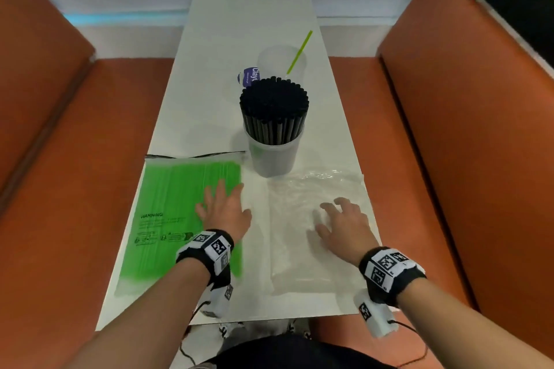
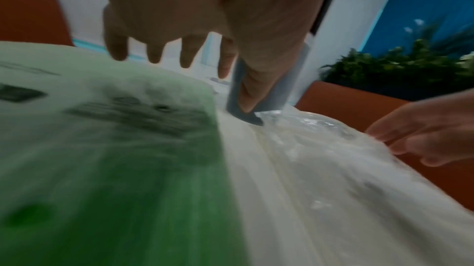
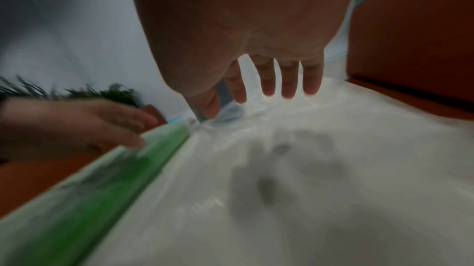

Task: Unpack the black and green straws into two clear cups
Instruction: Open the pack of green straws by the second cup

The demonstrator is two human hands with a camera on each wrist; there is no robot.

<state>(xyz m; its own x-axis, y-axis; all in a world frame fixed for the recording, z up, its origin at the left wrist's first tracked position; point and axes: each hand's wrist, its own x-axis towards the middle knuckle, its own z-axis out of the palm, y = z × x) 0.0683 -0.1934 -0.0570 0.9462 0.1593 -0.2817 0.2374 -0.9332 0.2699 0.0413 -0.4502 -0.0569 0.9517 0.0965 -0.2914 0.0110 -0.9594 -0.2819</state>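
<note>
Black straws [image 1: 274, 105] fill one cup [image 1: 271, 156] — green pack [image 1: 180, 213] is next. Both grips spread, empty: left hand [image 1: 226, 208] over it, right hand [image 1: 341, 223] over the spent bag [image 1: 314, 249]. It needs opening.

Head view: the bag of green straws [image 1: 186, 219], lying flat on the near left of the table, carries the black printed word "WARNING" on its near-left part. Lines of smaller print follow below it, then a row of small symbols and boxes; all too small and blurred to read.

A purple label [image 1: 250, 76] stands just beyond the cup of black straws [image 1: 274, 129], on its left. It shows white letters "Clay", cut off by the straws; the finer print beneath is illegible.

Both wrist views are blurred; the bag print shows only as dark smudges.
</note>
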